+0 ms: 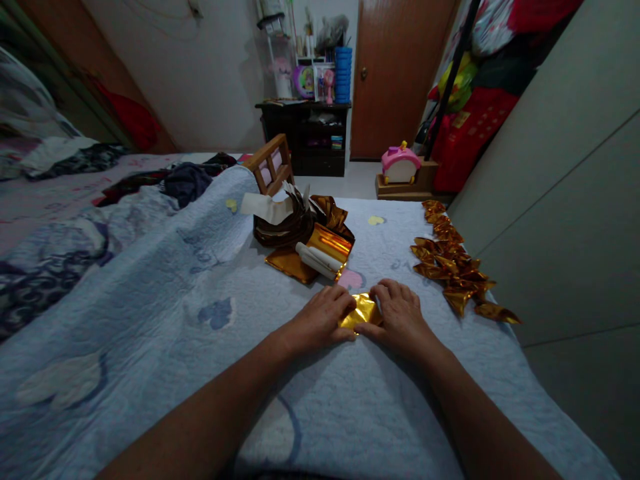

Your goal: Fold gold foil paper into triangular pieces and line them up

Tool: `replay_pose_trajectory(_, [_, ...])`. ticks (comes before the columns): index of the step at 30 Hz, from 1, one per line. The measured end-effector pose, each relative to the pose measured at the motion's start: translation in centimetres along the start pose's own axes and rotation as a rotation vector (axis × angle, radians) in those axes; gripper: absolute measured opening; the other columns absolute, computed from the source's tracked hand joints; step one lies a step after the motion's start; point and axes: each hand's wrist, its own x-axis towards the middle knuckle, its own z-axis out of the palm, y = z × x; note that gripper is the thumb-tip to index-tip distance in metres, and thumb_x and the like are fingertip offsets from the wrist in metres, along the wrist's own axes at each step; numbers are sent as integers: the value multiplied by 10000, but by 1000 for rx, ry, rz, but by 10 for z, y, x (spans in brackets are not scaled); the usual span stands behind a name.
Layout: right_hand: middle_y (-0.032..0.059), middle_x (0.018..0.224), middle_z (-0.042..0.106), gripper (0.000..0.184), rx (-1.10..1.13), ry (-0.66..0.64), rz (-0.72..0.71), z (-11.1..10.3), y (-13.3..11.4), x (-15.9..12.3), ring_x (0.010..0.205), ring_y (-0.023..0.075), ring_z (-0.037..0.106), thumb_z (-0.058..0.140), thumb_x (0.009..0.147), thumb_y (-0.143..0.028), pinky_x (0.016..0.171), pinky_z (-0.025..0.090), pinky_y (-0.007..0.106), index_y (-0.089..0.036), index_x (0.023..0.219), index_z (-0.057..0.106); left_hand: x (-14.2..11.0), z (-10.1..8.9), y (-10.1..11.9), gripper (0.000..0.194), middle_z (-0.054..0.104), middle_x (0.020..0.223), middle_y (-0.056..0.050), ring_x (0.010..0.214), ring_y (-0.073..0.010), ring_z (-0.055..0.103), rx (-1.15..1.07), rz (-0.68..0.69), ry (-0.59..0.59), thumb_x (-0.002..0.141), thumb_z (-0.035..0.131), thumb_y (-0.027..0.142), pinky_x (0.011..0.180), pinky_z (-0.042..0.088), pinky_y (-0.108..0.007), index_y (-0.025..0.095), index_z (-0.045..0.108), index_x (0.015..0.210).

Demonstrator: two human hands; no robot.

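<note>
A small sheet of gold foil paper (364,310) lies on the blue bedspread (280,320), partly folded and creased. My left hand (327,312) grips its left side, thumb at the near edge and fingers on top. On the other side my right hand (399,310) holds it the same way, its thumb along the near edge. The parts of the foil under my fingers are hidden. Just beyond my hands lies a pile of gold foil sheets (333,241), some curled, with white backs showing. Folded gold foil pieces (443,267) lie in a row at the right edge.
A wooden rail (273,163) stands at the bed's far left corner. Rumpled clothes (185,183) lie on the left. A tall pale cabinet (575,220) borders the right side. Farther off are a dark shelf (305,113), a wooden door (395,80) and a pink toy (401,163).
</note>
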Motion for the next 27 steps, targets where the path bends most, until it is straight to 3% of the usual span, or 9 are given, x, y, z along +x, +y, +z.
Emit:
replay_pose_trajectory(4, [154,1390,529,646,21,18,-21,8,17,-1,1266,394,483,813,710,-561,1011,378,555,-256,1225,571,-1,-1,-1,406,579,1149,-58,1049,-248,536,-30,11,5,788,823,338,906,458,-375,215,579,1088])
replay_pose_trajectory(8, [174,1439,515,666,52,-45,19,7,26,1,1319,405,467,830,710,-487,1042,385,579,-235,1272,575,-1,-1,-2,409,575,1154,-65,1075,-253,530,-38,26,1,792,818,320,923,453,-378,208,579,1105])
replay_pose_trajectory(12, [177,1486,493,684,85,-124,24,1,30,3,1375,389,440,822,731,-398,1083,387,573,-219,1339,563,-2,-1,-4,390,570,1166,-68,1093,-257,522,-53,32,-9,806,800,318,939,453,-389,213,583,1112])
replay_pose_trajectory(16, [158,1492,497,673,97,-110,-4,1,36,2,1378,362,453,798,744,-323,1086,398,571,-245,1367,556,-3,-2,-4,399,557,1210,-84,1139,-266,513,-56,41,-12,821,786,313,972,448,-406,208,569,1139])
replay_pose_trajectory(22, [136,1489,509,640,141,-122,-49,-3,47,-1,1378,330,465,708,771,-243,1080,421,545,-278,1386,537,-6,-2,-4,457,543,1234,-84,1159,-275,493,-66,45,-14,803,796,347,992,442,-423,219,559,1171])
replay_pose_trajectory(27, [144,1468,509,659,234,-142,-48,-15,43,-1,1385,306,442,593,720,-158,1131,372,513,-224,1372,523,-8,1,-6,578,522,1281,-89,1142,-288,487,-48,51,6,735,832,410,992,439,-442,226,551,1206])
